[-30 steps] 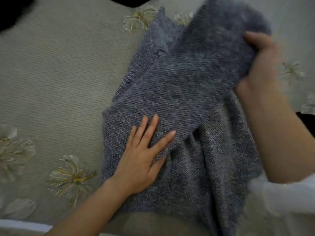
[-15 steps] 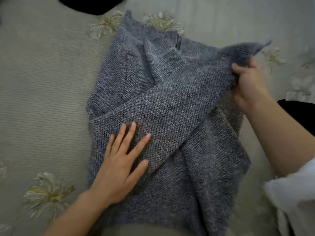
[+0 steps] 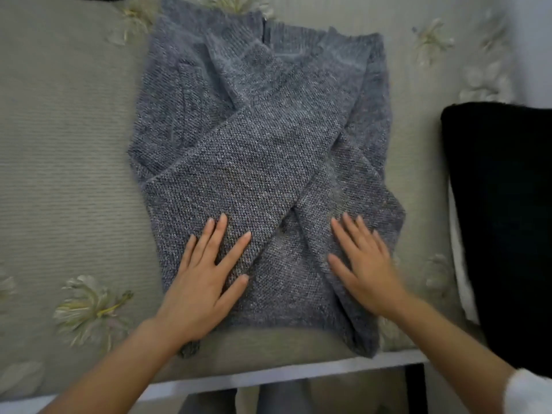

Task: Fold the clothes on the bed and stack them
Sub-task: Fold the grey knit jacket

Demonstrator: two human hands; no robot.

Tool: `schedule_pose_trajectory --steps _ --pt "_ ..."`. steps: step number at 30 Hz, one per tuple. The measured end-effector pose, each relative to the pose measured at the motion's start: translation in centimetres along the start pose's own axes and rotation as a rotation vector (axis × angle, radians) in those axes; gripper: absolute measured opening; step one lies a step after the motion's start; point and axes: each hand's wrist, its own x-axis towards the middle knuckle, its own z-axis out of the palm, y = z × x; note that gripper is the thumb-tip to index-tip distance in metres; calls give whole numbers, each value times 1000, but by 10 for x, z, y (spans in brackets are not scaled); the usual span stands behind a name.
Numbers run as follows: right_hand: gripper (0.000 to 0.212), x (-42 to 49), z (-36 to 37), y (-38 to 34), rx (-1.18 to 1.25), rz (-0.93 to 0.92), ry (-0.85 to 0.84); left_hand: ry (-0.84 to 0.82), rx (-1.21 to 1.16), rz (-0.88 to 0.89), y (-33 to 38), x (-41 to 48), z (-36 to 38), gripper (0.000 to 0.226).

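in the head view, a grey knit sweater lies flat on the bed, in the middle, with its bottom edge near the side of the bed where the person stands. the bed cover is pale green-grey with big flowers on it. the two sleeves are folded in over the body of the sweater and they cross like an x. one sleeve runs from the top right down to the bottom left and lies on top. the left hand is open, with its fingers straight and spread, and it presses flat on the low end of that top sleeve. the right hand is open too and lies flat on the lower right part of the sweater. neither hand grips anything. a black soft thing sits on the bed just to the right of the sweater; i cannot tell what it is. i think the step now is smoothing the sweater after the sleeves are tucked in. the next move probably needs both hands to take hold of the bottom edge and bring it up to the neck, keeping the sleeves from sliding out.
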Motion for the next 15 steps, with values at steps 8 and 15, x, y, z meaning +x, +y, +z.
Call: schedule_pose_trajectory --steps 8,15 --pt "92 -74 24 21 -76 -226 -101 -100 168 198 -6 -41 6 82" --pt "104 -75 45 9 -326 -280 57 -97 467 204 -7 -54 12 89"
